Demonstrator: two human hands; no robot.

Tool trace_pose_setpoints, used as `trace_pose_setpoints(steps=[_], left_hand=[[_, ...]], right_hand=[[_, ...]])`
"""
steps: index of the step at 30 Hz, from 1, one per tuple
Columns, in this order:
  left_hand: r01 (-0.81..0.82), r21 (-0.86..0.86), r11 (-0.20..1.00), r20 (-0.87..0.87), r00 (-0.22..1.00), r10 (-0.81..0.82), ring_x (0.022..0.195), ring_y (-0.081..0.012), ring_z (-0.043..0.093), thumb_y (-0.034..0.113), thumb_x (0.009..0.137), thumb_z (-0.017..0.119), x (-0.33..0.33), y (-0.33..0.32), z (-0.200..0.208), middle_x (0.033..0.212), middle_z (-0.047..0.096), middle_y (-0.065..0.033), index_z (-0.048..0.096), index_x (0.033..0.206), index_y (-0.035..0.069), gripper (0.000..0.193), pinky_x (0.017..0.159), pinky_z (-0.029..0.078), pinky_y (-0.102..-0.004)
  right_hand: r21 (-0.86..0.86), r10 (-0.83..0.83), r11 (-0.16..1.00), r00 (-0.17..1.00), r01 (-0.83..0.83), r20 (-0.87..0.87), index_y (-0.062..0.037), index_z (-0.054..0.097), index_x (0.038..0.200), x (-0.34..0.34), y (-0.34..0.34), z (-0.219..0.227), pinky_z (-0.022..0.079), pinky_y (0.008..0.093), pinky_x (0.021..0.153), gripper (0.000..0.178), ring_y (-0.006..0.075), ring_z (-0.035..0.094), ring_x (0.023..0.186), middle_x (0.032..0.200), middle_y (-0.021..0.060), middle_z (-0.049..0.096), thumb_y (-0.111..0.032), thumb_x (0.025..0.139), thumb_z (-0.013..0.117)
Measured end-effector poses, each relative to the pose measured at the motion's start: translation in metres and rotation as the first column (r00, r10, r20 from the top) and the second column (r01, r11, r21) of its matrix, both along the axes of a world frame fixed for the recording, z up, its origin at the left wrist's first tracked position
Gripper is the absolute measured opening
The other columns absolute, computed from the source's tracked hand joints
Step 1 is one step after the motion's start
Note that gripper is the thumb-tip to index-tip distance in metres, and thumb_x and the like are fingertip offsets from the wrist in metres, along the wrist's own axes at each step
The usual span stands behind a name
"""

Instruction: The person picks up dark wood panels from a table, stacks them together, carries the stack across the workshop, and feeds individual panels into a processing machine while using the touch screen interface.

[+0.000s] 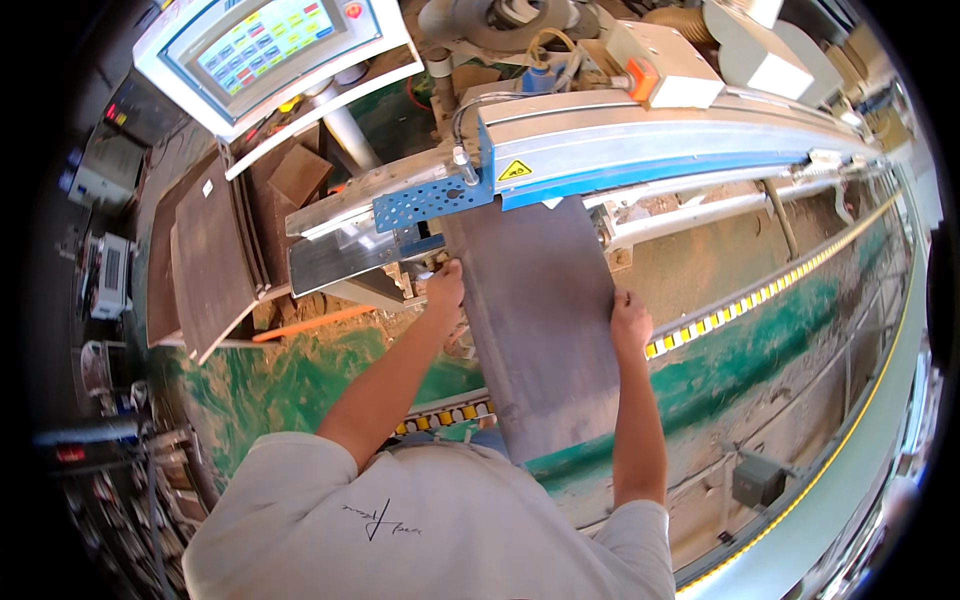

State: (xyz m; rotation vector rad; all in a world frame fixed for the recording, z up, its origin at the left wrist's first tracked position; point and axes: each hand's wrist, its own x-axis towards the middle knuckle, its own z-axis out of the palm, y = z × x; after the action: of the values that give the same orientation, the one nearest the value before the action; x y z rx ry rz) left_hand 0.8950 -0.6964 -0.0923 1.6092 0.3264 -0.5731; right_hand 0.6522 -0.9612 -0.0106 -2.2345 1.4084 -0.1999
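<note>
The brown panel (545, 320) lies between the left grip (446, 287) and right grip (631, 320), each pinching a long edge, long axis pointing toward the blue-edged beam (660, 150).

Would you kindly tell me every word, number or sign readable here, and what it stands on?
Machine beam: yellow triangular warning sign, black pictogram.
Control touchscreen: button labels too small to read.
Light T-shirt: black script, too stylised to read.
Brown panel at left: white sticker, too small to read.
</note>
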Motion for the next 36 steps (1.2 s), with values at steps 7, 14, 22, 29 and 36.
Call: trace_pose_setpoints(steps=[7, 14, 22, 29, 36], left_hand=[[0.043, 0.111, 0.993, -0.084, 0.996, -0.034, 0.086, -0.0304, 0.063, 0.040, 0.104, 0.057, -0.034, -0.080, 0.053, 0.097, 0.071, -0.0176, 0.069, 0.114, -0.004, 0.047, 0.078, 0.049, -0.0444], [0.095, -0.102, 0.990, -0.052, 0.994, -0.100, 0.073, -0.0310, 0.064, 0.046, 0.102, 0.055, -0.024, -0.122, -0.026, 0.080, 0.069, -0.0158, 0.071, 0.094, -0.004, 0.053, 0.068, 0.050, -0.0453], [0.453, 0.364, 0.814, 0.023, 0.869, -0.494, 0.058, -0.0155, 0.060, 0.064, 0.096, 0.056, 0.015, 0.078, 0.032, 0.056, 0.060, -0.0018, 0.070, 0.070, 0.008, 0.063, 0.058, 0.049, -0.0358], [-0.265, 0.659, 0.704, 0.603, 0.745, -0.284, 0.101, -0.0347, 0.069, 0.021, 0.094, 0.072, 0.076, 0.434, 0.094, 0.117, 0.070, -0.0199, 0.062, 0.131, 0.003, 0.043, 0.084, 0.056, -0.0450], [-0.631, 0.719, 0.291, 0.689, 0.702, -0.180, 0.120, -0.0395, 0.058, 0.034, 0.086, 0.076, 0.213, 0.655, 0.118, 0.132, 0.061, -0.0191, 0.056, 0.136, 0.006, 0.061, 0.102, 0.048, -0.0477]], right_hand=[[-0.136, 0.057, 0.991, 0.890, 0.006, 0.452, 0.0027, 0.071, 0.105, -0.045, 0.034, 0.031, 0.052, 0.0447, 0.088, 0.021, 0.0367, 0.068, 0.100, 0.103, 0.0197, 0.072, -0.015, 0.096, 0.065], [0.148, 0.105, 0.968, 0.858, -0.205, 0.503, 0.0020, 0.073, 0.101, -0.048, 0.143, 0.048, 0.055, 0.0405, 0.077, 0.017, 0.0362, 0.072, 0.087, 0.093, 0.0205, 0.073, -0.012, 0.095, 0.066], [0.440, 0.055, 0.848, 0.873, -0.297, 0.484, -0.0002, 0.072, 0.111, -0.040, 0.206, 0.031, 0.055, 0.0306, 0.080, 0.025, 0.0189, 0.072, 0.093, 0.096, 0.0118, 0.076, -0.020, 0.096, 0.069], [0.431, 0.458, 0.543, 0.684, -0.721, 0.567, -0.0054, 0.069, 0.117, 0.086, 0.258, 0.046, 0.057, 0.0327, 0.080, 0.028, 0.0200, 0.072, 0.091, 0.104, 0.0111, 0.074, -0.024, 0.096, 0.070], [0.232, 0.587, 0.395, 0.438, -0.889, 0.681, -0.0032, 0.061, 0.129, 0.288, 0.470, 0.071, 0.052, 0.0344, 0.093, 0.040, 0.0212, 0.066, 0.105, 0.121, 0.0121, 0.067, -0.026, 0.097, 0.069]])
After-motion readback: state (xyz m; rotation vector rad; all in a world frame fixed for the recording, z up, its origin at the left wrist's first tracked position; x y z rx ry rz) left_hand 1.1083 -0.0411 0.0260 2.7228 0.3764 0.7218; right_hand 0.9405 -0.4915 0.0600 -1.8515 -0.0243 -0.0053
